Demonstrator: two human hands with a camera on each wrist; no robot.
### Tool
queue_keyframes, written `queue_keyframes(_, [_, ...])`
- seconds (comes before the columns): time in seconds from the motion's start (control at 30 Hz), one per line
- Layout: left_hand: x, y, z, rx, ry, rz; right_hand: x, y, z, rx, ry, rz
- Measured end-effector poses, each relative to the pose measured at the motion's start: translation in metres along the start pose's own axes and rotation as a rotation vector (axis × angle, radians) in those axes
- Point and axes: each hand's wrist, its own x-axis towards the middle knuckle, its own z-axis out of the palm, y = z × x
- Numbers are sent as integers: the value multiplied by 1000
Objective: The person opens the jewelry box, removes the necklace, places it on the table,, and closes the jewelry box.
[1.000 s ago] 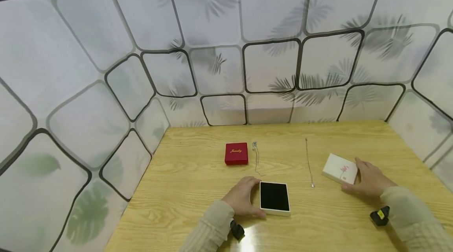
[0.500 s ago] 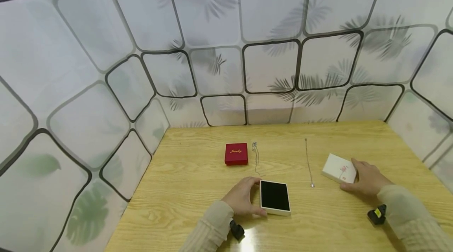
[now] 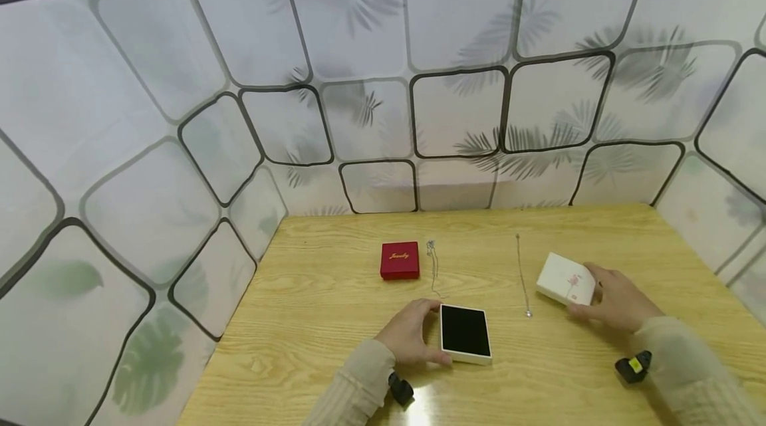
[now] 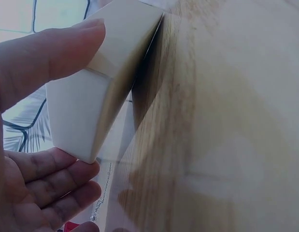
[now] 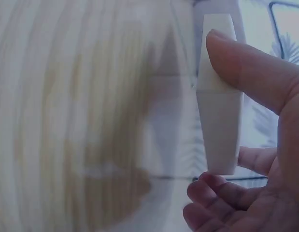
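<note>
My left hand [image 3: 409,333] grips the left side of a white open box base [image 3: 469,359] with a black lining, on the table. In the left wrist view, the thumb presses one edge of the box base [image 4: 74,111] and the fingertips touch another. To the right, my right hand [image 3: 619,300] pinches a white box lid [image 3: 565,276] with a pink flower print. The right wrist view has the lid [image 5: 219,125] edge-on between thumb and fingers, seemingly raised off the table. A thin necklace [image 3: 522,273] with a small pendant lies left of the lid.
A red jewelry box [image 3: 399,260] with gold lettering sits toward the back of the wooden table [image 3: 323,260]. Beside it lies a silver chain [image 3: 435,263], partly bunched at its far end. Patterned cloth walls [image 3: 455,113] enclose the table's back and sides.
The right hand has shifted left and slightly away from me with the white lid, which appears to have lifted. The left hand and the box base have hardly moved.
</note>
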Motion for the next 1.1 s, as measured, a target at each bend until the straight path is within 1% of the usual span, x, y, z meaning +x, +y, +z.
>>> queue_keyframes(0.03, [0, 0, 0, -2, 3, 1, 0, -4, -1, 20, 2, -18])
queue_keyframes(0.17, [0, 0, 0, -3, 6, 0, -1, -23, -4, 73, -6, -35])
queue_keyframes(0.33, [0, 0, 0, -6, 5, -9, -3, -46, -3, 115, -20, -42])
queue_keyframes(0.6, [0, 0, 0, -13, 4, -11, 0, -77, 2, 165, -23, -98])
queue_keyframes(0.93, [0, 0, 0, -16, -2, -30, 1, -105, 18, 190, -80, -171])
queue_keyframes(1.1, [0, 1, -1, -18, -1, -34, -2, -119, 28, 213, -111, -227])
